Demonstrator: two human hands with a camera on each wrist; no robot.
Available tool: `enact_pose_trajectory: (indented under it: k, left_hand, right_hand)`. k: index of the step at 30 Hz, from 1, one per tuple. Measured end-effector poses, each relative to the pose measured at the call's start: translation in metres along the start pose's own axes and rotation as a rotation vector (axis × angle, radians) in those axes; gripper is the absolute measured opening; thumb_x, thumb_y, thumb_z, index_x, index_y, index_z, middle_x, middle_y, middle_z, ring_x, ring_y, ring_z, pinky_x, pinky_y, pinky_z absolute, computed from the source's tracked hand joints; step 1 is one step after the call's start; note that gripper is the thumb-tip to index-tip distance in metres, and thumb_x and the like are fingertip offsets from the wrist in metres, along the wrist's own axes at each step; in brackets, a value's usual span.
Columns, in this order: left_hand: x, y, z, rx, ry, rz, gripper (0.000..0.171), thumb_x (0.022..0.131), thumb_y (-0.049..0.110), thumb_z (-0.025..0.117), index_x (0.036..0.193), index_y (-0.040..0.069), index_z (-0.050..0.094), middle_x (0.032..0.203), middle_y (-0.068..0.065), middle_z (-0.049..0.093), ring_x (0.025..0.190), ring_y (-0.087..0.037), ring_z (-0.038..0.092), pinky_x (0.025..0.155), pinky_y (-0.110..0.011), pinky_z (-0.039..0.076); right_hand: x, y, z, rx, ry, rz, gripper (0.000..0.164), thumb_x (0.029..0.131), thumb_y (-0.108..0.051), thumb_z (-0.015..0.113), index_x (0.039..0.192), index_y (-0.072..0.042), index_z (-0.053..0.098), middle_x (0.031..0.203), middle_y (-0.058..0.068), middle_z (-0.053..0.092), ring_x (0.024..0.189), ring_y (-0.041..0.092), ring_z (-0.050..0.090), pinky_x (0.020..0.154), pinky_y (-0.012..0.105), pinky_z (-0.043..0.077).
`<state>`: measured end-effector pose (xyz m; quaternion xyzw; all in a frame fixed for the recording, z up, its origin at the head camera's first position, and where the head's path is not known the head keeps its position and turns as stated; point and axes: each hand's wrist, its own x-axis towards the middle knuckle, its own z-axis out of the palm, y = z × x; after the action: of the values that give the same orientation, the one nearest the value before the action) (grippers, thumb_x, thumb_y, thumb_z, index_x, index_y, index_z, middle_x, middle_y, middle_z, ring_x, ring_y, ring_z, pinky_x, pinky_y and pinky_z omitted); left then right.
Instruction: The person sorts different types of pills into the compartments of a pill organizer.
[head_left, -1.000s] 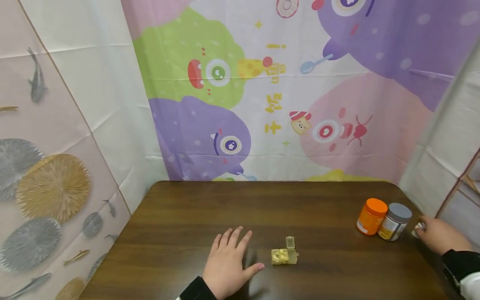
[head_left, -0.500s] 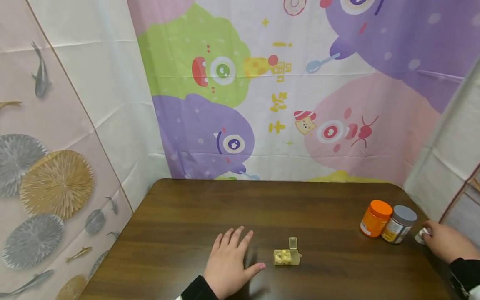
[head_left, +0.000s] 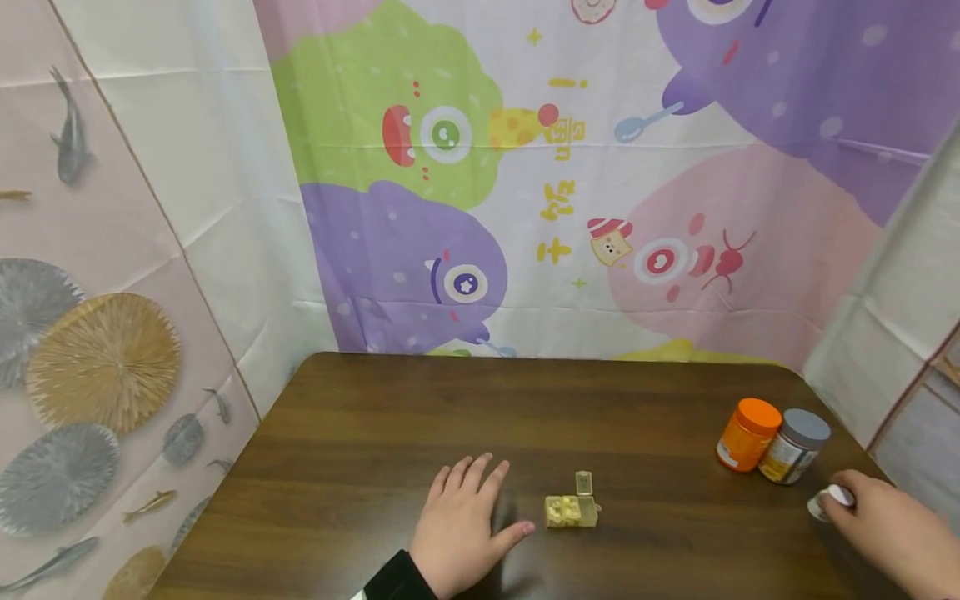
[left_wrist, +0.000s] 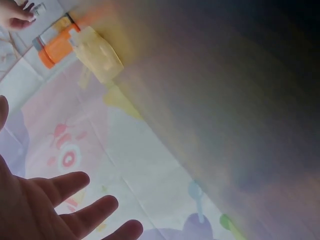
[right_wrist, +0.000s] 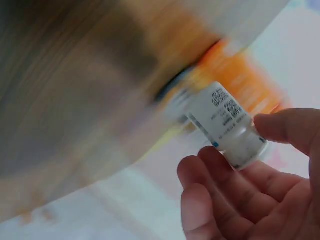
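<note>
On the right side of the table, my right hand (head_left: 892, 527) pinches a small white bottle (right_wrist: 220, 117) between thumb and fingers. Printed codes show on its label in the right wrist view, where the hand (right_wrist: 250, 195) holds it by its capped end. My left hand (head_left: 459, 527) is spread palm down with straight fingers, holding nothing; whether it touches the table is unclear. Right of it sits a small translucent yellow pill box (head_left: 572, 511) with one lid raised and pale yellow pieces inside.
An orange jar (head_left: 748, 435) and a grey-lidded jar (head_left: 795, 447) stand side by side at the back right of the brown table (head_left: 360, 425). A patterned cloth (head_left: 555, 317) hangs behind the table's far edge.
My right hand has brought the white bottle nearer to me, away from beside the grey-lidded jar. The left hand keeps its spread pose. The head view has shifted slightly.
</note>
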<state>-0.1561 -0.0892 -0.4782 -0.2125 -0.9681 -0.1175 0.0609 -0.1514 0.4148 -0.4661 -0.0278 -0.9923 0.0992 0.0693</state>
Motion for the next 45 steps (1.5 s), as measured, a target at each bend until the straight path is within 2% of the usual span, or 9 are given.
enact_pose_trajectory:
  k: [2,6,9,14,19,23,30,40,45]
  left_hand:
    - [0.0,0.003,-0.001,-0.018,-0.014,0.004,0.083,0.089,0.078,0.037,0.151,0.023,0.043,0.152,-0.008,0.042,0.138,-0.032,0.039,0.111,-0.057,0.028]
    - [0.002,0.012,0.0,-0.068,-0.043,0.032,0.09,0.087,0.083,0.029,0.149,0.021,0.045,0.149,-0.006,0.046,0.136,-0.029,0.041,0.11,-0.056,0.029]
    - [0.003,0.02,0.0,-0.097,-0.054,0.071,0.093,0.085,0.085,0.027,0.148,0.02,0.047,0.146,-0.002,0.05,0.134,-0.026,0.045,0.109,-0.053,0.033]
    - [0.007,0.035,-0.002,-0.162,-0.026,0.157,0.08,0.087,0.077,0.044,0.141,0.02,0.054,0.134,0.004,0.06,0.123,-0.019,0.055,0.101,-0.047,0.043]
    - [0.013,0.046,0.001,-0.305,-0.049,0.233,0.061,0.088,0.061,0.063,0.131,0.018,0.063,0.121,0.01,0.066,0.108,-0.008,0.062,0.089,-0.032,0.051]
    - [0.014,0.051,0.006,-0.376,-0.027,0.254,0.045,0.088,0.048,0.071,0.123,0.02,0.067,0.113,0.014,0.066,0.098,-0.001,0.062,0.081,-0.021,0.051]
    - [0.016,0.049,0.008,-0.398,0.004,0.176,0.022,0.087,0.029,0.079,0.104,0.018,0.069,0.094,0.015,0.064,0.083,0.0,0.058,0.072,-0.018,0.048]
    - [0.02,0.05,0.013,-0.42,0.0,0.161,0.017,0.086,0.024,0.077,0.099,0.015,0.07,0.087,0.014,0.063,0.078,0.002,0.056,0.07,-0.018,0.048]
    - [0.02,0.051,0.014,-0.43,-0.011,0.159,0.018,0.085,0.022,0.077,0.1,0.014,0.07,0.088,0.011,0.065,0.079,0.002,0.057,0.07,-0.018,0.048]
  right_hand:
    - [-0.005,-0.029,0.0,0.009,-0.085,-0.019,0.02,0.092,-0.019,0.061,0.083,-0.002,0.057,0.068,0.005,0.054,0.06,0.021,0.051,0.056,0.043,0.041]
    - [-0.016,-0.09,0.01,0.086,-0.08,-0.138,0.009,0.091,-0.02,0.066,0.088,-0.013,0.062,0.077,-0.005,0.056,0.066,0.012,0.05,0.06,0.038,0.042]
    - [-0.023,-0.135,0.019,0.143,-0.079,-0.212,0.012,0.088,-0.021,0.072,0.095,-0.015,0.065,0.084,-0.008,0.06,0.072,0.007,0.053,0.066,0.036,0.048]
    - [-0.028,-0.199,0.027,0.255,-0.121,-0.302,0.014,0.089,-0.024,0.073,0.096,-0.021,0.062,0.084,-0.013,0.056,0.072,0.001,0.05,0.065,0.027,0.047]
    - [-0.028,-0.236,0.029,0.385,-0.183,-0.392,0.014,0.093,-0.029,0.069,0.098,-0.021,0.058,0.085,-0.013,0.055,0.07,0.0,0.048,0.062,0.025,0.044]
    - [-0.031,-0.252,0.03,0.437,-0.187,-0.433,0.017,0.095,-0.036,0.067,0.093,-0.023,0.056,0.083,-0.015,0.053,0.068,0.0,0.047,0.061,0.023,0.041]
    - [-0.034,-0.263,0.032,0.439,-0.142,-0.47,0.016,0.094,-0.037,0.068,0.091,-0.026,0.056,0.082,-0.018,0.053,0.068,-0.001,0.047,0.061,0.022,0.041]
    - [-0.035,-0.259,0.04,0.373,-0.048,-0.604,0.013,0.095,-0.03,0.068,0.098,-0.023,0.057,0.088,-0.016,0.053,0.076,-0.001,0.047,0.064,0.023,0.043]
    - [-0.032,-0.255,0.041,0.309,-0.082,-0.684,0.017,0.098,-0.026,0.064,0.112,-0.018,0.059,0.101,-0.013,0.058,0.085,0.002,0.051,0.07,0.026,0.048]
